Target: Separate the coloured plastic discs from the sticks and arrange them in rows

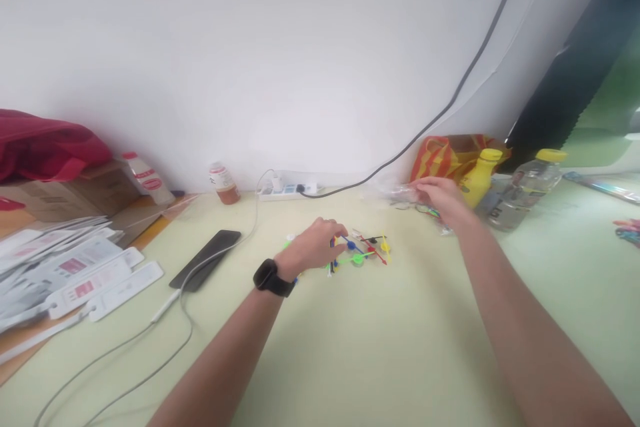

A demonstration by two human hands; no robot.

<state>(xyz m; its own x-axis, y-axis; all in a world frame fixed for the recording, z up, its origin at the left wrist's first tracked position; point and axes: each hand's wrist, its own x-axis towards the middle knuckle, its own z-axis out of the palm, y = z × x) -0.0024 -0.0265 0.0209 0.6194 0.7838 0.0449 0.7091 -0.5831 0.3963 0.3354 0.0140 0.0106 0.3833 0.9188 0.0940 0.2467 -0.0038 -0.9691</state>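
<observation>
My left hand [320, 240], with a black watch on its wrist, hovers over or rests at the left side of a small pile of coloured plastic pieces. Its fingers are curled loosely, thumb apart, and nothing shows in them. Beside its fingertips lie arrow-shaped spinner pieces: a blue arrow [351, 245], a green arrow [357, 259], a red arrow [371, 251] and a yellow arrow [385, 247]. Farther right, my right hand [441, 197] pinches a clear plastic bag [395, 192] near the wall. More small coloured pieces [429, 211] show under that hand, partly hidden.
A power strip [287, 192] with a grey cable sits against the wall. Left are a phone [205, 260], a drink bottle [225, 183], and white tags [125, 288]. A yellow bottle [480, 177] and a clear bottle [530, 190] stand right, before a striped bag [433, 157].
</observation>
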